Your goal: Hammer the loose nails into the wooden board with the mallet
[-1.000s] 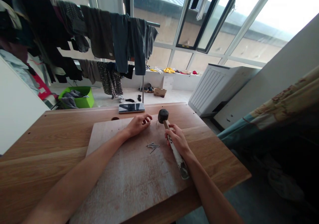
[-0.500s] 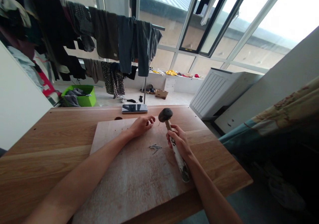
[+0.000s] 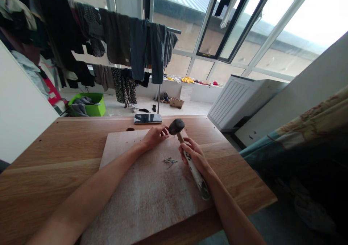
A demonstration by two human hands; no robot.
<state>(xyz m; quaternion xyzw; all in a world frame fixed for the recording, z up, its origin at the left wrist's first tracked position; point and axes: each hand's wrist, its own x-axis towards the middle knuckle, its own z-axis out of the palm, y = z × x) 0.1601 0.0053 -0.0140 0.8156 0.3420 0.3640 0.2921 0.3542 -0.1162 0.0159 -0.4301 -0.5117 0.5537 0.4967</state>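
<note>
My right hand (image 3: 194,152) grips the handle of a hammer (image 3: 177,127), which has a dark rounded head and a worn, white-stained wooden handle. The hammer head hovers over the far right part of a pale wooden board (image 3: 141,197), close to my left fingertips. A thin nail (image 3: 174,136) is just visible below the head, mostly hidden. My left hand (image 3: 156,137) rests on the board beside it, fingers loosely bent and apart, holding nothing I can see. A small pile of nails (image 3: 170,161) lies on the board between my hands.
The board lies on a wooden table (image 3: 54,158). A phone (image 3: 147,118) and a small dark round thing (image 3: 130,129) are near its far edge. Beyond are hanging clothes (image 3: 116,38), a green tub (image 3: 96,107) and a white ridged appliance (image 3: 228,99).
The hammer head has moved slightly left and tipped over towards my left fingers, now covering more of the nail. My left hand stays nearly in place.
</note>
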